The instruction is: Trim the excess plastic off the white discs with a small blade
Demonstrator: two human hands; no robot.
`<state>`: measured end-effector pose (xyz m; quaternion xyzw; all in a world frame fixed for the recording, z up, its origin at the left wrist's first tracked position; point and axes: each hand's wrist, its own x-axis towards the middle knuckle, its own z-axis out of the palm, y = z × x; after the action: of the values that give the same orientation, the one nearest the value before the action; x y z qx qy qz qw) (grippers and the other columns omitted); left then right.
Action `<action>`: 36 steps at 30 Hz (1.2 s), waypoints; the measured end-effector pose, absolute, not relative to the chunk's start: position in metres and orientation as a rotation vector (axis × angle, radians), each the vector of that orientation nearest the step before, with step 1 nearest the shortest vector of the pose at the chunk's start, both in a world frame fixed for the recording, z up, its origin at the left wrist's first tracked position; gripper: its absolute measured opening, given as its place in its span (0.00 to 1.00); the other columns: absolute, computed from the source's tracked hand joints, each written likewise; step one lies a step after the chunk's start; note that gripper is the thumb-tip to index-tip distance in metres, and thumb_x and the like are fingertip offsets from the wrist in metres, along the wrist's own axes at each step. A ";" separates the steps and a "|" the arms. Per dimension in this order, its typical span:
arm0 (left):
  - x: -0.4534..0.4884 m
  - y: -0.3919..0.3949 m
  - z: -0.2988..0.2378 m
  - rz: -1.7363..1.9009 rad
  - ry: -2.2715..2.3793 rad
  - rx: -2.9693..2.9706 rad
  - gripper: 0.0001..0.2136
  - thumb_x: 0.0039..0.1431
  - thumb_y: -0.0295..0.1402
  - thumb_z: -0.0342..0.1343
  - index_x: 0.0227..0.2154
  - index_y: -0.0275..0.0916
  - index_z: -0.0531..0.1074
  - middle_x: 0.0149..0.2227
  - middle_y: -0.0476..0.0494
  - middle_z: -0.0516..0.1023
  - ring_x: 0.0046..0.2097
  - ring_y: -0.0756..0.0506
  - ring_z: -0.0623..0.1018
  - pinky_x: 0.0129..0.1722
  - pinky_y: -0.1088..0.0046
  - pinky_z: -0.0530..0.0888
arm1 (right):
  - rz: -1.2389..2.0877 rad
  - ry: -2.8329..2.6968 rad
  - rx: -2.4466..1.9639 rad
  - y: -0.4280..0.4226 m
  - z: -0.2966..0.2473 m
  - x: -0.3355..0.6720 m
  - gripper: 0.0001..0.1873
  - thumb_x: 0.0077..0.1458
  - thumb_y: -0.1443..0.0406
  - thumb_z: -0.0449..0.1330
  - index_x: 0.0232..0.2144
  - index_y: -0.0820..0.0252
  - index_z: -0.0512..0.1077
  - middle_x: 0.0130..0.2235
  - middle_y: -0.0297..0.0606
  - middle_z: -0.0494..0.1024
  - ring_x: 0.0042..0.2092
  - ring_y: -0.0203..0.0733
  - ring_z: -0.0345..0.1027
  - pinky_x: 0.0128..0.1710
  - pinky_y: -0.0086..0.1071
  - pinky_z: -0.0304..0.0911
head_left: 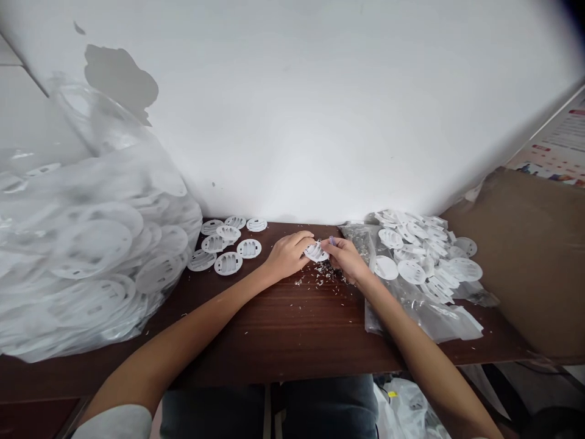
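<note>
From my end, I have the round white disc over the bench, no long axis to mind. My left hand's grip pinches its left side; my right hand's grip pinches something purple beside its right edge.

Printed sheet at far right, red and dark lettering; too blurred to read

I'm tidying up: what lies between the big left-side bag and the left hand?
In the head view, white slotted discs lie on the brown tabletop between the bag and the left hand.
</note>
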<state>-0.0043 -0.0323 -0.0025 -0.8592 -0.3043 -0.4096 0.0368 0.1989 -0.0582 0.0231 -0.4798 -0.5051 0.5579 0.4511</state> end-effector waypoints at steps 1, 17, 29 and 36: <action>-0.004 -0.032 -0.003 -1.244 -0.931 -2.641 0.09 0.65 0.30 0.56 0.47 0.40 0.75 0.53 0.39 0.79 0.51 0.40 0.81 0.50 0.59 0.79 | 1.373 -1.255 -1.185 -0.059 0.023 0.199 0.17 0.49 0.53 0.69 0.31 0.59 0.72 0.20 0.23 0.60 0.20 0.28 0.44 0.19 0.28 0.39; -0.007 -0.033 -0.001 -1.286 -0.896 -2.853 0.12 0.65 0.30 0.55 0.49 0.42 0.76 0.51 0.39 0.80 0.49 0.41 0.81 0.47 0.62 0.78 | 1.385 -1.264 -1.150 -0.060 0.020 0.198 0.17 0.53 0.52 0.67 0.30 0.59 0.72 0.23 0.26 0.62 0.20 0.28 0.45 0.18 0.28 0.37; 0.002 -0.018 0.005 -2.423 -1.869 -3.000 0.25 0.59 0.40 0.65 0.55 0.39 0.65 0.46 0.41 0.79 0.34 0.50 0.79 0.32 0.74 0.74 | 0.260 -2.059 -1.334 -0.072 0.026 0.202 0.17 0.71 0.58 0.47 0.44 0.59 0.73 0.43 0.44 0.77 0.43 0.47 0.71 0.46 0.38 0.64; 0.000 -0.017 0.000 -2.441 -1.837 -3.083 0.23 0.58 0.36 0.66 0.54 0.39 0.66 0.43 0.42 0.81 0.34 0.49 0.80 0.34 0.73 0.75 | 0.130 -2.149 -1.436 -0.074 0.018 0.195 0.15 0.72 0.60 0.49 0.51 0.57 0.73 0.44 0.44 0.78 0.43 0.46 0.73 0.43 0.36 0.64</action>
<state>-0.0004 -0.0170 0.0002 -0.5866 -0.3495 -0.4645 -0.5639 0.1951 -0.0737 0.0180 -0.5338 -0.7988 0.0482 0.2733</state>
